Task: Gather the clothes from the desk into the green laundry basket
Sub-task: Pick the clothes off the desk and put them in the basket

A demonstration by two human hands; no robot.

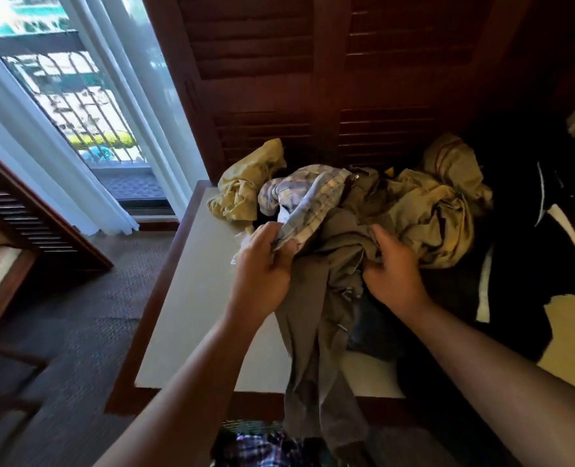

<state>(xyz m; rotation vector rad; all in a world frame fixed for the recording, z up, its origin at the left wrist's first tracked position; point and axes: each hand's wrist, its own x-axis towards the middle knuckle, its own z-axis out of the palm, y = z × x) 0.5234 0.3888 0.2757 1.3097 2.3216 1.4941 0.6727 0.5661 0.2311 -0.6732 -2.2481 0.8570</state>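
Observation:
A heap of clothes lies on the desk (195, 318). My left hand (262, 274) pinches the edge of a pale plaid shirt (306, 193). My right hand (394, 274) grips an olive-grey garment (316, 348) that hangs over the desk's front edge. Yellow-tan clothes (437, 210) and another yellow piece (245, 183) lie behind, black clothes (522, 264) to the right. The green laundry basket (245, 426) peeks in at the bottom, below the desk edge, with a dark plaid garment (262, 448) in it.
Dark louvred wooden doors (313, 79) stand right behind the desk. A glass balcony door with white curtains (87, 156) is at the left. Dark carpet floor (77, 332) runs left of the desk, with wooden furniture at the far left.

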